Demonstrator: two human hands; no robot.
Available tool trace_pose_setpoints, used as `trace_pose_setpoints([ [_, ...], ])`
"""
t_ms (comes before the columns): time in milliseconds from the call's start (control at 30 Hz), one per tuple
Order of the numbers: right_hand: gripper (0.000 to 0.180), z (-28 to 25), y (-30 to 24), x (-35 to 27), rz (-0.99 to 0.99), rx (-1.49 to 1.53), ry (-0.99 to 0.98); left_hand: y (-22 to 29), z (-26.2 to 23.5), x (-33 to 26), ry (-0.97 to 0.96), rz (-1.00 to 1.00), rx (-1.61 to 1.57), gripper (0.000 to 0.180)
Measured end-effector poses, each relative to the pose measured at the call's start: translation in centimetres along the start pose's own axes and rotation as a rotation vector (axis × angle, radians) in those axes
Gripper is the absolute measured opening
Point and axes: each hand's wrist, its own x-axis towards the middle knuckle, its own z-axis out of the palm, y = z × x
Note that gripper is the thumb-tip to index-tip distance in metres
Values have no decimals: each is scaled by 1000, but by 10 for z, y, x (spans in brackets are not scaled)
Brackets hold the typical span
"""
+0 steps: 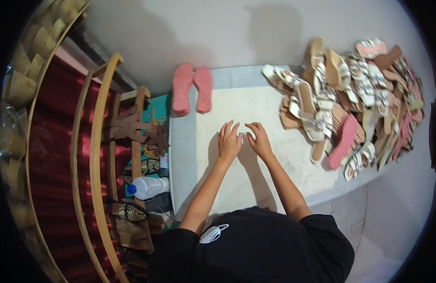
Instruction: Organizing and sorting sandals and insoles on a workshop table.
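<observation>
Both my hands reach out over the white sheet (218, 188) on the table. My left hand (229, 140) has its fingers apart and slightly bent, with nothing seen in it. Close beside it, my right hand (259, 141) is also empty, its thumb and fingers curved toward the left one. Beyond my left hand lies a pair of pink shoe soles, a left one (182, 89) and a right one (204, 89), at the table's far left corner. To the right of my right hand is a heap of white strappy sandals (312, 125). Another pink sole (344, 141) leans on that heap.
Brown and tan soles (390, 70) are heaped toward the far right. Left of the table, a wooden rack (97, 141) holds brown cut pieces (128, 125) and a clear bottle with a blue cap (149, 187). A wall (227, 33) stands behind the table.
</observation>
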Motion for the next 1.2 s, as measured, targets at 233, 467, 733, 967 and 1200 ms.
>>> trace_pose_setpoints([
  [233,30,-93,13,-74,135,-199,189,98,46,-24,-141,226,-76,39],
  [467,31,-172,39,-150,312,-250,415,189,101,-48,-256,477,-210,39],
  [733,33,-226,74,-201,482,-290,610,260,150,-66,-380,609,-307,41],
  [967,48,-238,111,-199,524,-361,615,272,195,-63,-450,488,-408,51],
  [1200,73,-240,129,-185,472,-464,477,284,198,-55,-395,455,-340,54],
])
